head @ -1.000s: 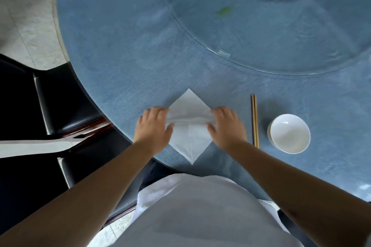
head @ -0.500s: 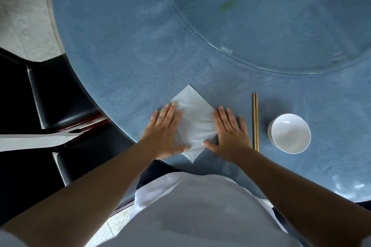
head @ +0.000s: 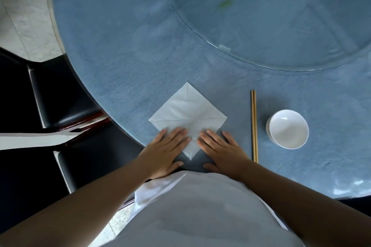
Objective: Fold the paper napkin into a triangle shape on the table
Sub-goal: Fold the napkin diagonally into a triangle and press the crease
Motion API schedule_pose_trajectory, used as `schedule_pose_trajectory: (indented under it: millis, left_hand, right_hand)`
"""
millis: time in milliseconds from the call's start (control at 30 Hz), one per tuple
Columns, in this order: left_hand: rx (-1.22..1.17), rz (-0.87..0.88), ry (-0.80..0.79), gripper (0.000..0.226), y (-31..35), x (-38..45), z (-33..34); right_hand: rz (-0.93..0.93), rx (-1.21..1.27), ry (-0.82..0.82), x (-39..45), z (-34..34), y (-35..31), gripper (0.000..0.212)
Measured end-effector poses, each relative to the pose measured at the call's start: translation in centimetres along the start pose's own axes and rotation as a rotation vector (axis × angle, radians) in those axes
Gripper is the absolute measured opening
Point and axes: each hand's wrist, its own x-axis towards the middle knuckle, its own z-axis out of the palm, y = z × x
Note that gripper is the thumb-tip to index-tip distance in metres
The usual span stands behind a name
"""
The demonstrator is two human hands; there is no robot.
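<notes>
While empty, bowl beside chopsticks | hands flat on napkin

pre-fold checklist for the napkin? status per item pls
1. Napkin flat on the table, lying as a diamond: ok.
2. Folded into a triangle: not ok, it lies open with creases showing.
3. Left hand flat on the near-left edge, right hand on the near-right edge; neither pinches a corner: not ok for lifting.
4. Near corner free between the hands: ok.
5. Chopsticks and bowl lie right of the napkin, apart from it: ok.
6. Single or double ply: cannot tell.
</notes>
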Motion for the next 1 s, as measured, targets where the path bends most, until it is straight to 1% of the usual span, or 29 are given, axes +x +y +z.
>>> schedule_pose_trajectory:
  millis: [133,233,367,533,667,767,833,1000]
  left_hand:
    - [0.025,0.011,-0.044,0.077,-0.2,-0.1,0.1]
    - [-0.004,0.015,-0.008,0.073,-0.1,-0.1,-0.1]
    - [-0.097,0.048,0.128,0.052,1.0,0.1,-0.1]
    - [-0.182,-0.094,0.281,0.025,2.5,0.8,-0.2]
    - [-0.231,-0.163,0.321,0.009,2.9,1.3,-0.3]
    - [-0.245,-0.17,0.317,0.005,2.8,1.4,-0.7]
    - [-0.283,-0.174,0.301,0.006,3.0,1.4,-1.3]
    - [-0.407,-0.162,0.254,0.011,3.8,1.4,-3.4]
  right_hand:
    - [0.053,0.009,0.012,-0.7,-0.5,0.4,0.079]
    - [0.044,-0.009,0.03,-0.8,-0.7,0.3,0.078]
    - [0.048,-0.002,0.068,-0.5,-1.3,0.0,0.073]
    - [0.112,0.043,0.106,-0.6,-1.2,-0.7,0.069]
    - [0.156,0.065,0.121,-1.2,-1.1,-1.1,0.065]
    - [0.185,0.09,0.127,-1.5,-1.0,-1.1,0.063]
    - [0.182,0.108,0.138,-1.5,-1.2,-1.2,0.063]
    - [0.203,0.167,0.222,-0.3,-2.5,-1.6,0.063]
